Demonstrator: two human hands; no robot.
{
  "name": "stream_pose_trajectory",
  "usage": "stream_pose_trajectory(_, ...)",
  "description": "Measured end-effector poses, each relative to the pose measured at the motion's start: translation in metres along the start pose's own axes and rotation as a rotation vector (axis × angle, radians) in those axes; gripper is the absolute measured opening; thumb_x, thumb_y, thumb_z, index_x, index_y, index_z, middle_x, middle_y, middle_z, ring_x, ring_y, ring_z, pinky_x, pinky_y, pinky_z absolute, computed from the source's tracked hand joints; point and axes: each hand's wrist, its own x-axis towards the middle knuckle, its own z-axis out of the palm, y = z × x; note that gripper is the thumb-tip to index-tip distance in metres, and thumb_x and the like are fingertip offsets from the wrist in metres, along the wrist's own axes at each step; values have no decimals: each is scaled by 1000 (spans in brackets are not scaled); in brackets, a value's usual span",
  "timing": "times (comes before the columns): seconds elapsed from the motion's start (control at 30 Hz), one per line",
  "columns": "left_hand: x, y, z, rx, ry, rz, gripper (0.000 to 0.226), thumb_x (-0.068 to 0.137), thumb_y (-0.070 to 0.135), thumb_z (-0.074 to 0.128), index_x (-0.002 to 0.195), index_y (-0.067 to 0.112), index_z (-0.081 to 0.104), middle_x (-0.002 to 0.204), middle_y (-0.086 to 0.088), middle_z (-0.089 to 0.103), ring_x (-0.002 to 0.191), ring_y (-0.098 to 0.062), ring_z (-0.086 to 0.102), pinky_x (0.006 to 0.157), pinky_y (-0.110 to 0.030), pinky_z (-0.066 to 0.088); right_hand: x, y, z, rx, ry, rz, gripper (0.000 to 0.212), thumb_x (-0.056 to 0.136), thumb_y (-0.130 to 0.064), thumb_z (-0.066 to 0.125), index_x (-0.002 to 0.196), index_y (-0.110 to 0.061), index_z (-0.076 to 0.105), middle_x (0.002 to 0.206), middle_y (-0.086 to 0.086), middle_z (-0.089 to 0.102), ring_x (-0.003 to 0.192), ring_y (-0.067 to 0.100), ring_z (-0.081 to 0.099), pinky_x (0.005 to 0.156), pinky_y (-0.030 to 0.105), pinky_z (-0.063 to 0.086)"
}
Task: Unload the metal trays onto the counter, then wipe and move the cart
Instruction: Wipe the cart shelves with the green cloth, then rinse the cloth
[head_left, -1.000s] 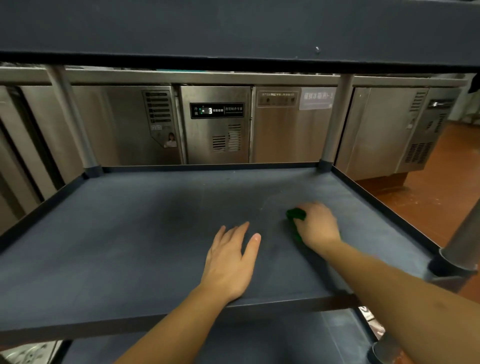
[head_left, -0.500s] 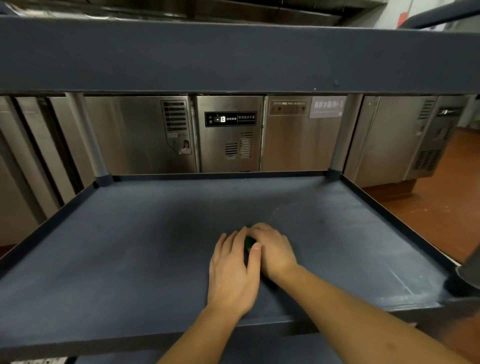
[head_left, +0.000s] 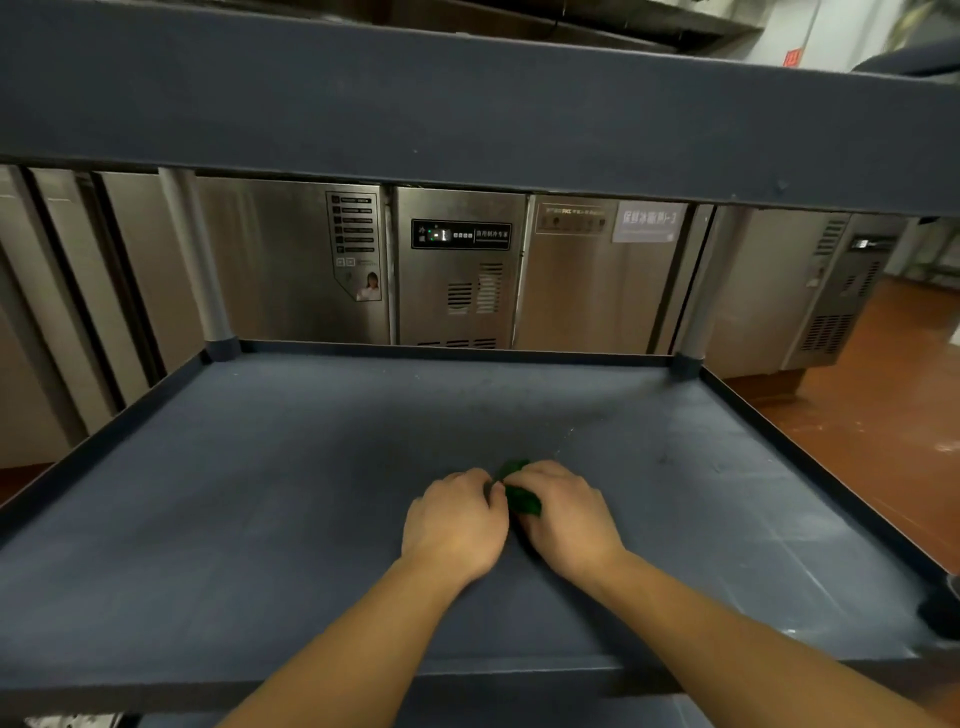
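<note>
The cart (head_left: 467, 104) fills most of the view, and its middle shelf (head_left: 260, 493) lies open in front of the person, with no metal tray on it. Behind the cart, at 12 o'clock, stands a row of steel cabinets (head_left: 457, 270), and at 3 o'clock a piece of red-brown floor (head_left: 883, 415) shows. At 6 o'clock of the shelf, near its front edge, the left hand (head_left: 454, 525) and the right hand (head_left: 566, 519) meet, and both have curled fingers closed on a small green cloth (head_left: 519, 499) between them. It seems the person is folding or bunching the cloth for the wiping step. To do this well, I think the cloth should be made into a flat pad. Then one hand should press it firmly and go in overlapping strokes from the far rim at 12 o'clock toward the front, also into the corners by the posts, where pale streaks at 4 o'clock remain.
</note>
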Motion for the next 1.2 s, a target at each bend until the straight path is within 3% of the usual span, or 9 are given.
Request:
stream_pose_trajectory(0.2,-3,6,9,83,-32,17,30,98,30,32,110,22,58,109,0,63,97,-20,58,76,-32,41,-13,-1,-1,-13,-17,-8,33,93,-17,50,122,-27,60,123,-5,55,104,19,58,81,36,50)
stream_pose_trajectory(0.43,-3,12,8,279,-73,74,35,98,25,31,131,22,43,119,-4,62,107,-24,58,84,-32,35,1,25,-10,-84,-62,23,36,91,-18,57,126,-25,58,130,-1,52,109,25,56,88,40,50)
stream_pose_trajectory(0.63,4,10,10,388,-100,93,35,97,22,32,129,21,46,114,-4,66,108,-23,59,105,-35,31,-3,106,-59,-155,-28,234,36,92,-19,57,128,-27,58,129,-1,53,112,23,57,96,36,47)
stream_pose_trajectory(0.73,9,12,8,393,-70,108,36,96,21,33,131,20,45,110,-5,67,107,-24,59,107,-35,31,-24,159,-92,-164,14,401,34,91,-21,60,124,-27,60,127,1,55,109,21,55,96,37,45)
stream_pose_trajectory(0.93,16,18,4,363,-72,102,40,95,23,36,135,22,41,111,-4,67,106,-24,59,107,-37,31,-47,207,-121,-171,144,651,29,91,-22,61,120,-16,62,118,10,57,91,24,54,75,37,50)
stream_pose_trajectory(1.0,15,16,6,364,-29,143,42,97,27,36,139,23,39,115,-3,65,110,-23,58,109,-37,28,-37,203,-117,-129,149,689,29,90,-23,63,118,-16,62,115,11,58,89,24,54,76,39,52)
stream_pose_trajectory(1.07,11,15,8,228,33,177,44,98,32,38,142,26,39,126,-1,60,118,-21,53,110,-33,30,-22,191,-107,-73,147,692,22,91,-21,61,112,-18,62,112,11,59,91,25,57,81,42,52)
stream_pose_trajectory(1.2,7,20,10,-415,2,65,45,99,39,44,142,29,43,143,7,47,130,-12,44,103,-21,32,17,136,-68,-2,158,557,9,94,-21,57,101,-21,63,108,9,62,90,22,58,85,38,50)
